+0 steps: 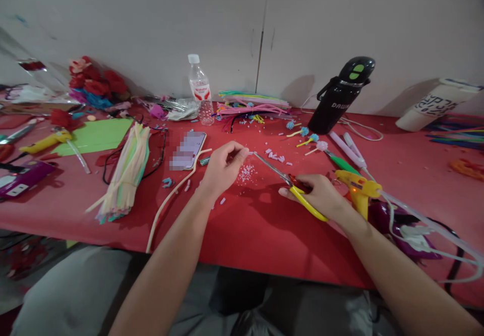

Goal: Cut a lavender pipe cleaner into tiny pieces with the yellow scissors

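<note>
My left hand (224, 168) pinches a small piece of pale purple pipe cleaner (250, 153) between thumb and fingertips. In my right hand (321, 194) are scissors (308, 206) with yellow and red handles, their blades pointing at that piece. Whether the blades touch it, I cannot tell. Below the fingertips lies a scatter of tiny pale clippings (247, 173) on the red tabletop (242, 230). Several short pale purple pieces (275, 156) rest just beyond the scissors. Farther right are little fuzzy flowers (304, 132) in blue and pink on thin stems.
A yellow glue gun (359, 189) stands close to my right wrist, its cable trailing right. Behind are a black flask (336, 101), a clear bottle (201, 96) and loose pipe cleaners (253, 108). To the left lie a phone (191, 149) and a bundle of pastel pipe cleaners (126, 174).
</note>
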A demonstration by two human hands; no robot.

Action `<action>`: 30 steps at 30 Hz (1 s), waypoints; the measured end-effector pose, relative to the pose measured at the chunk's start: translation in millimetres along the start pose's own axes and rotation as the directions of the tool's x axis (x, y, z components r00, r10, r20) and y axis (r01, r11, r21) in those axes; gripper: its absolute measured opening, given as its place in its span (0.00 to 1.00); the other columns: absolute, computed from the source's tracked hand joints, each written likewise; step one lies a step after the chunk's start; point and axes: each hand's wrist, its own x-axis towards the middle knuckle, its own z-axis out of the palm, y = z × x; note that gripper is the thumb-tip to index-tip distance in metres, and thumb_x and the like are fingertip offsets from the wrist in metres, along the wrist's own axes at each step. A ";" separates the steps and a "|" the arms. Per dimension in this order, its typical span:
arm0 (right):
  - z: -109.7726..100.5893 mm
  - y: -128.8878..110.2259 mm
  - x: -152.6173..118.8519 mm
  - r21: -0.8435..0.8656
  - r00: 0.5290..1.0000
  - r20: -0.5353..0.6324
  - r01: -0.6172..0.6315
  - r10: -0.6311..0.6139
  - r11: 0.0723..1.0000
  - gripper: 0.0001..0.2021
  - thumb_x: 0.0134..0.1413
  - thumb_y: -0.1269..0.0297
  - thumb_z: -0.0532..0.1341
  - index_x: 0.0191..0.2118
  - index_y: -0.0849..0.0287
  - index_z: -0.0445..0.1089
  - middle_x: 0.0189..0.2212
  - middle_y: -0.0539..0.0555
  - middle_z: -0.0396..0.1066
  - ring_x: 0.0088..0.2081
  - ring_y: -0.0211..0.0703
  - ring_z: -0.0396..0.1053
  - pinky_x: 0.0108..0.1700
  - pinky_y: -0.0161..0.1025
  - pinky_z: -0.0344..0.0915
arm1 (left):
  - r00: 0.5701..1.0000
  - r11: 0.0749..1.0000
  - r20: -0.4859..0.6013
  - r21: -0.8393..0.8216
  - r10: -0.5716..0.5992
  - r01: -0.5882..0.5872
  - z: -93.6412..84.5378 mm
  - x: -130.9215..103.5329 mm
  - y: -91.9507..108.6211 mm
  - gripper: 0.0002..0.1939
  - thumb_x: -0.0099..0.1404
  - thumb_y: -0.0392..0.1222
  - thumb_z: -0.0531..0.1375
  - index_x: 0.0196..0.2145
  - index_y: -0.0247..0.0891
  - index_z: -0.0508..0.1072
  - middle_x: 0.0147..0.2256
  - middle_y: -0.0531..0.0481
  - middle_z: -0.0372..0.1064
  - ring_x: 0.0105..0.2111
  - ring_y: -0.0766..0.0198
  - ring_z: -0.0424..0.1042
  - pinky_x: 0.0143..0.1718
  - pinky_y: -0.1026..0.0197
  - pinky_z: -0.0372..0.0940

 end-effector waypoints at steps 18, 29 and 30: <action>-0.7 -2.0 0.1 0.003 1.000 0.020 -0.012 0.011 1.000 0.29 0.42 0.37 0.62 0.19 0.59 0.52 0.19 0.45 0.45 0.22 0.32 0.43 0.21 0.32 0.43 | 1.000 1.000 0.026 0.009 0.013 -0.013 2.5 -1.0 -0.9 0.13 0.65 0.48 0.55 0.29 0.36 0.70 0.25 0.53 0.64 0.24 0.69 0.60 0.27 0.66 0.55; -1.1 -2.6 -0.2 -0.034 1.000 -0.019 -0.004 0.004 0.999 0.28 0.44 0.39 0.62 0.19 0.59 0.52 0.19 0.45 0.45 0.22 0.32 0.43 0.21 0.33 0.42 | 1.000 1.000 0.026 0.000 0.010 -0.010 2.5 -0.9 -1.6 0.13 0.65 0.49 0.56 0.29 0.36 0.69 0.24 0.54 0.63 0.24 0.70 0.59 0.27 0.66 0.55; -1.3 -2.8 -0.3 -0.038 1.000 -0.022 -0.006 0.005 0.999 0.28 0.44 0.39 0.62 0.19 0.59 0.52 0.19 0.45 0.44 0.22 0.32 0.43 0.21 0.33 0.42 | 1.000 1.000 0.026 -0.001 0.008 -0.008 2.5 -0.9 -1.9 0.13 0.65 0.49 0.56 0.29 0.36 0.69 0.24 0.54 0.63 0.24 0.70 0.60 0.27 0.66 0.55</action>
